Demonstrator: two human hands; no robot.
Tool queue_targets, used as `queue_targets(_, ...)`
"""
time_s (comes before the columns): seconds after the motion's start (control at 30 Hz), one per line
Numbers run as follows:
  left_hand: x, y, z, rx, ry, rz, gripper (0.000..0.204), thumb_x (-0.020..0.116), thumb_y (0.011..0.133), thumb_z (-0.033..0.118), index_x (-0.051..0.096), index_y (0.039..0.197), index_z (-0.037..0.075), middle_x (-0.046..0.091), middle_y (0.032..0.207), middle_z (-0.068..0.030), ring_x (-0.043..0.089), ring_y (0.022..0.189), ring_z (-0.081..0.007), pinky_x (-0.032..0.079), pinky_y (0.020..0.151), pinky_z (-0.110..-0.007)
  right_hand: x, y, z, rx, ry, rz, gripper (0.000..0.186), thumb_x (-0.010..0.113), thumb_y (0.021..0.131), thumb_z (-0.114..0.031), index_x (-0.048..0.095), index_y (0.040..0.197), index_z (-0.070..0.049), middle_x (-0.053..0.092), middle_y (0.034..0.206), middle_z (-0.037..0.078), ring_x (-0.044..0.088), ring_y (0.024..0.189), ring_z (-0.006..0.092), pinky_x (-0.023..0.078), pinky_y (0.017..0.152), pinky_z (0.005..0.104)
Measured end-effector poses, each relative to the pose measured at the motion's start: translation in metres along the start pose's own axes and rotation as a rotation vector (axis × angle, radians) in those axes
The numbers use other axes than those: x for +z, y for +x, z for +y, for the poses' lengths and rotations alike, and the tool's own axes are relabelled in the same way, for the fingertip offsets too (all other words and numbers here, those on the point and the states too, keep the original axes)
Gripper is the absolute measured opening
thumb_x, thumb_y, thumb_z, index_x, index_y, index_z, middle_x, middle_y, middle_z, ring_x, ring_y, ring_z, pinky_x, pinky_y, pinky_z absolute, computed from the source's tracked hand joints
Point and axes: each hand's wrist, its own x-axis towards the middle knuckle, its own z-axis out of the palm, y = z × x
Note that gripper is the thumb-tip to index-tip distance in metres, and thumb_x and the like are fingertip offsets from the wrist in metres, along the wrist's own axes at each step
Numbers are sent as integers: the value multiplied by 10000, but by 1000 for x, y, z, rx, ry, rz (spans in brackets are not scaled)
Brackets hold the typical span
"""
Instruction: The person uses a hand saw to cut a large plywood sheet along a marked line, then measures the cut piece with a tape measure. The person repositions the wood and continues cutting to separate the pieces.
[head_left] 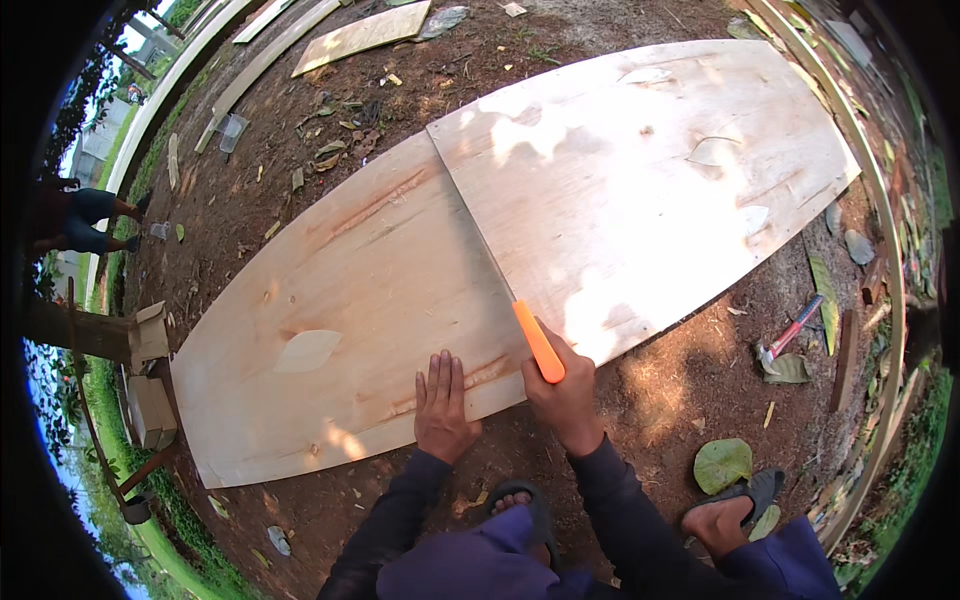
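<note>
A light plywood panel (350, 280) lies at a slant in front of me. A second plywood panel (640, 180), brightly sunlit, meets it at a straight seam. My right hand (565, 395) is closed round the orange handle of a hand tool (538, 340) near the seam's near end. Any blade it has shows only as a thin dark line along the seam, so I cannot tell its kind. To the left, my left hand (445, 405) lies flat on the left panel near its curved edge, fingers stretched out.
A hammer (790, 332) with a red and blue handle lies on the dirt at the right, beside a leaf. Wooden boards (362, 38) are at the far left. Brown cardboard boxes (150, 410) stand at the left rim. Another person's legs (90, 220) show at far left.
</note>
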Motion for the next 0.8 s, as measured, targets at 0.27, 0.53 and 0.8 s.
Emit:
queue_targets(0.27,-8,-4,-6,-10,-11,36,938,690,688,199,391,1536,-69,353,1636,-260,306,1551,-382,215,1256,-589,-5,-19,0,-12,-39,-36,519,689,848,-63,630,1356,20,728,1027,261,755,899,365,597,785,402)
queue_targets(0.53,8,6,5,49,43,62,979,700,670,176,362,1559,-56,338,1645,-251,282,1564,-367,233,1260,-570,20,46,13,39,-23,-13,457,675,862,-69,649,1306,37,702,823,218,725,718,352,560,652,417)
queue_targets(0.8,2,-5,-14,16,46,125,988,695,675,166,345,1573,-53,329,1658,-232,281,1567,-360,228,1260,-564,-18,-56,4,1,-67,-92,588,681,799,23,611,1382,43,728,1185,252,770,988,320,612,837,365)
